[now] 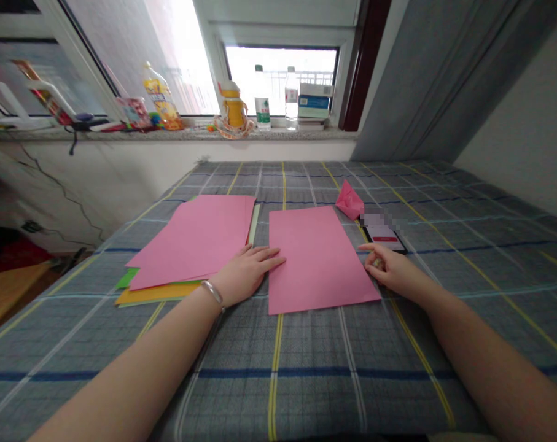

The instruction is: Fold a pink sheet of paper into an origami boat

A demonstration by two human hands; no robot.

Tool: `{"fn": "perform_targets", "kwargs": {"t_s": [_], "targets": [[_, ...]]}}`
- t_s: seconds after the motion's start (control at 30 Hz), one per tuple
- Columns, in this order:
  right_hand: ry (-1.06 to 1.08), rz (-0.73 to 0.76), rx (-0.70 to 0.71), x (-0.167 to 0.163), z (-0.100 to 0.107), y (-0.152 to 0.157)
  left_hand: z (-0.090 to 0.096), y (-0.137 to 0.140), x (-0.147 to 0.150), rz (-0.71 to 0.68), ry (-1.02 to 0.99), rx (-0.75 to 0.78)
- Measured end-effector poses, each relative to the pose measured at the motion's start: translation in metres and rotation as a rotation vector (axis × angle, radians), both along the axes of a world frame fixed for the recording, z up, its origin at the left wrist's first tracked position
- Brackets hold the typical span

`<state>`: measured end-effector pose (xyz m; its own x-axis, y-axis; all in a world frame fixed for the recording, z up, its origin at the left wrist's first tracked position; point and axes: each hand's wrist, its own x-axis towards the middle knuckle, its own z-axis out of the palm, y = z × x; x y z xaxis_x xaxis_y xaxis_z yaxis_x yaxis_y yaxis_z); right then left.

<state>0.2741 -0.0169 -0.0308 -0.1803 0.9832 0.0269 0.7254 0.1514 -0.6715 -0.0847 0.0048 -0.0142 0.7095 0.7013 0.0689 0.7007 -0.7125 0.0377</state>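
Note:
A single pink sheet of paper [317,261] lies flat on the plaid cloth. My left hand [244,273], wearing a silver bangle, is palm down with its fingers stretched over the sheet's left edge. Just at the sheet's right edge is my right hand [386,265], its index finger extended and the other fingers curled, with nothing visible in them. To the left spreads a stack of coloured paper [195,236], pink on top with green and orange edges showing below. A folded pink paper shape [350,201] stands beyond the sheet's upper right corner.
A phone [383,233] with a lit, partly blurred screen lies beyond my right hand. Along the windowsill [190,132] stand a yellow drink bottle [161,98], a yellow cup [233,105], a clear bottle [291,98] and stacked boxes [314,103]. The plaid cloth [315,368] covers the whole surface.

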Motion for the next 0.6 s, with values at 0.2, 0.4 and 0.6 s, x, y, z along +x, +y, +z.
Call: {"fn": "perform_targets", "kwargs": {"t_s": [0.2,0.4,0.6], "targets": [[-0.215,0.150,0.222,0.002,0.000,0.001,-0.003,0.003,-0.002,-0.003,-0.007,-0.001],[-0.277,0.238,0.344,0.005,-0.002,0.006,-0.004,0.005,-0.003,-0.030,-0.037,0.006],[-0.138,0.293,0.389,0.006,-0.008,0.013,-0.001,0.004,-0.003,-0.045,-0.072,-0.020]]}}
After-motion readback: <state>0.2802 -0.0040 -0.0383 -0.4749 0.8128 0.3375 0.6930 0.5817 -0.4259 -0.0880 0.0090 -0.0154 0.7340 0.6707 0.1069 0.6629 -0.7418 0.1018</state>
